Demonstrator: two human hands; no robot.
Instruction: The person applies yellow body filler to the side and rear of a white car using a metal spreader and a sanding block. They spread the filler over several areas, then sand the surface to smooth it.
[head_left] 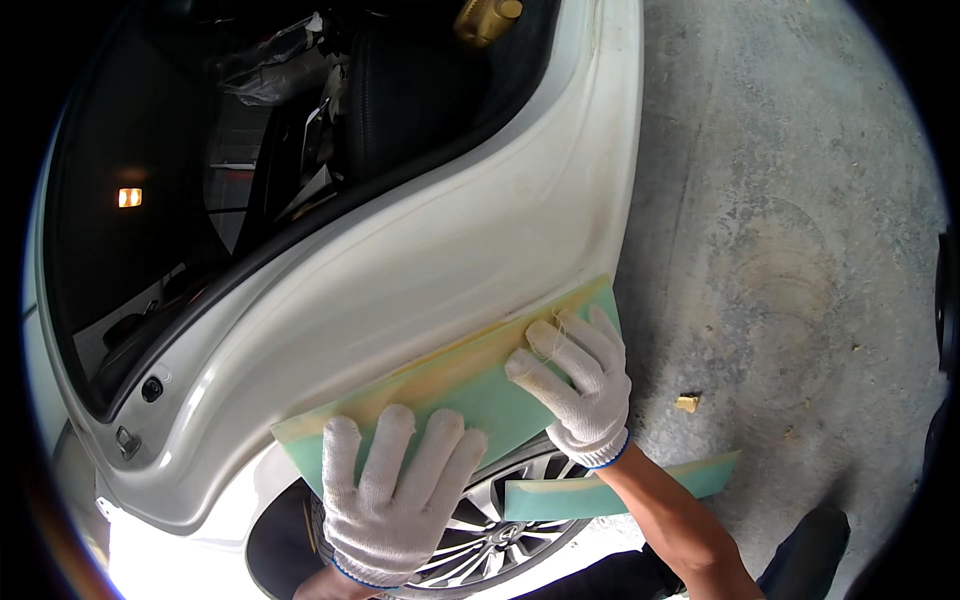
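Observation:
A long pale-green sheet with a tan, dusty-looking band along its upper part lies slantwise against the white car's body. My left hand, in a white knit glove with a blue cuff edge, rests on the sheet's left end, fingers spread and pointing away from me. My right hand, gloved alike, lies over the right end with its fingers slightly bent and apart; loose threads hang at its fingertips. Both thumbs are hard to make out.
Below the sheet is a car wheel with silver spokes. A second green strip extends under my right forearm. On the grey concrete floor lies a small tan scrap. The car's dark opening has a metal latch beside it.

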